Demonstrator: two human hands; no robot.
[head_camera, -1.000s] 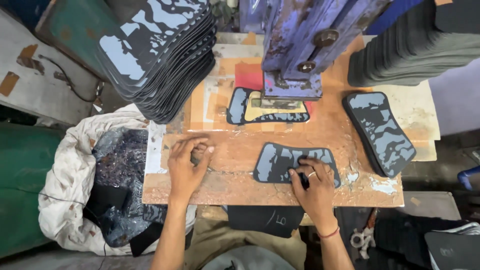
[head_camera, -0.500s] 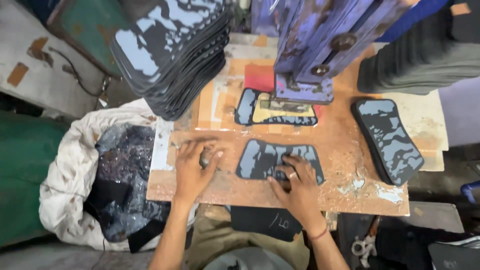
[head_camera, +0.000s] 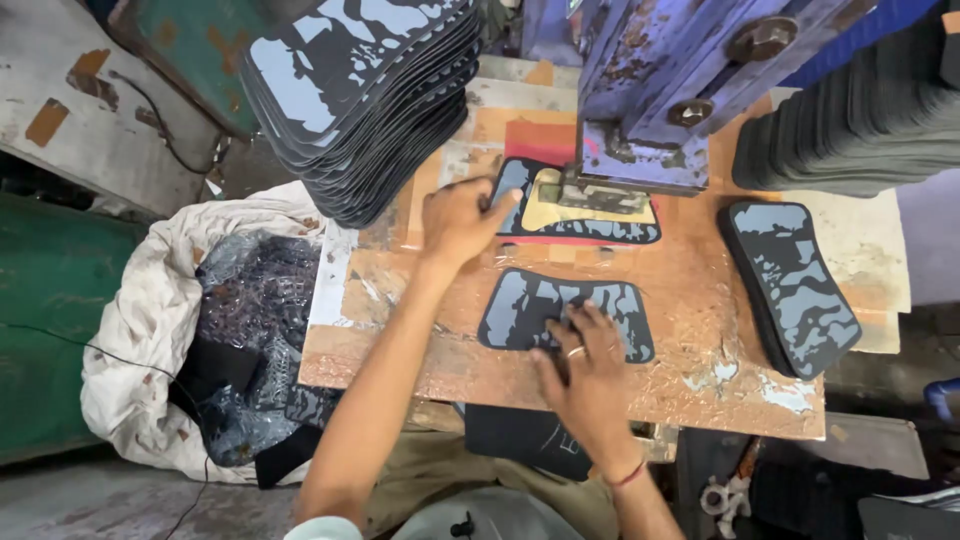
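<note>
My right hand (head_camera: 587, 365) lies flat on a dark camouflage-patterned pad (head_camera: 530, 305) resting on the worn wooden bench (head_camera: 690, 300). My left hand (head_camera: 458, 218) reaches forward, its fingertips touching the left end of a second camouflage piece (head_camera: 600, 230) that lies under a yellow die beneath the blue press head (head_camera: 650, 150). Neither hand grips anything.
A tall stack of camouflage pads (head_camera: 350, 90) leans at the back left. A small stack (head_camera: 795, 285) sits on the right of the bench, and a dark stack (head_camera: 860, 130) behind it. A white sack of dark scraps (head_camera: 230, 340) lies left of the bench.
My left hand has left the near bench surface and moved forward to the piece under the press. My right hand stays on the near pad.
</note>
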